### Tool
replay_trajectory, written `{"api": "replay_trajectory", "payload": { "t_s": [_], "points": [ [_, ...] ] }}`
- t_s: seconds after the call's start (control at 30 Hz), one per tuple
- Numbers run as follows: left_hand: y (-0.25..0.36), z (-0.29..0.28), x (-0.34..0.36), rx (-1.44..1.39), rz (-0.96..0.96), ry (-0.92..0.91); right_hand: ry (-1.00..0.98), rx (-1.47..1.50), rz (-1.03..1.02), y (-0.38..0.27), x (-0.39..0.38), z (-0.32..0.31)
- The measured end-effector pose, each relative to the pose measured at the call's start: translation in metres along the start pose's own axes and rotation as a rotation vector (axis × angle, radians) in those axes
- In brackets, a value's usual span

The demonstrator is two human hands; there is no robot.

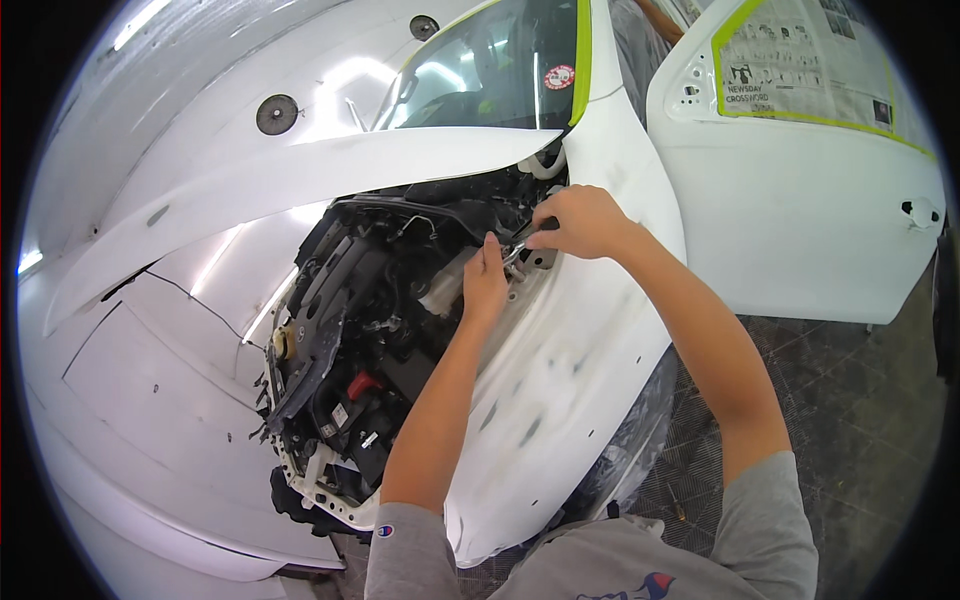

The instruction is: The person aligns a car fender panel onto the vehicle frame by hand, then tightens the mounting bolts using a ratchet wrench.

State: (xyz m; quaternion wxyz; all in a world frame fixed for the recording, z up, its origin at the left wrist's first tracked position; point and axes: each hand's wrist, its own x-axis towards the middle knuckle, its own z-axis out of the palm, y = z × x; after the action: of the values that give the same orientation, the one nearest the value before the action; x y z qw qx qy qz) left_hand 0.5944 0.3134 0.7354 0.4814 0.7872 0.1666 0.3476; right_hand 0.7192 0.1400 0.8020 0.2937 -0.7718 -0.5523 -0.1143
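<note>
Both my hands work at the rear corner of the engine bay, where the white fender (560,350) meets the windshield base. My right hand (582,222) is bent over the fender's inner edge, its fingers closed on a shiny metal hand tool (514,254) whose exact kind is unclear. Just left of it, my left hand (485,285) is closed with the thumb up, beside the tool's other end. What its fingers hold is hidden. Grey sanded patches mark the fender's white surface.
The raised white hood (300,172) hangs over the open engine bay (350,270) on the left. At right, a white door (800,220) stands open, its window masked with newspaper and green tape. The windshield (490,70) lies ahead. Dark tiled floor (830,400) shows at lower right.
</note>
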Motion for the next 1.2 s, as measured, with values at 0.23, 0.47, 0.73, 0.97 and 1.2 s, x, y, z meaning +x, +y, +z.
{"api": "replay_trajectory", "payload": {
  "t_s": [0.23,0.47,0.73,0.97,1.2],
  "points": [
    [0.002,0.013,-0.004,-0.077,-0.051,-0.032,-0.141,0.136,-0.177,0.038,0.033,0.012],
    [-0.008,0.009,-0.001,-0.13,-0.094,-0.014,-0.138,-0.154,-0.061,0.024,0.019,0.002],
    [0.008,0.032,0.001,-0.283,-0.209,0.06,-0.125,-0.313,0.021,0.012,0.0,0.002],
    [0.002,0.042,0.008,-0.327,-0.111,0.262,-0.062,-0.364,-0.011,0.001,-0.004,0.009],
    [0.004,0.037,0.014,-0.343,-0.155,0.201,0.023,-0.334,0.132,-0.023,-0.023,0.02]
  ]
}}
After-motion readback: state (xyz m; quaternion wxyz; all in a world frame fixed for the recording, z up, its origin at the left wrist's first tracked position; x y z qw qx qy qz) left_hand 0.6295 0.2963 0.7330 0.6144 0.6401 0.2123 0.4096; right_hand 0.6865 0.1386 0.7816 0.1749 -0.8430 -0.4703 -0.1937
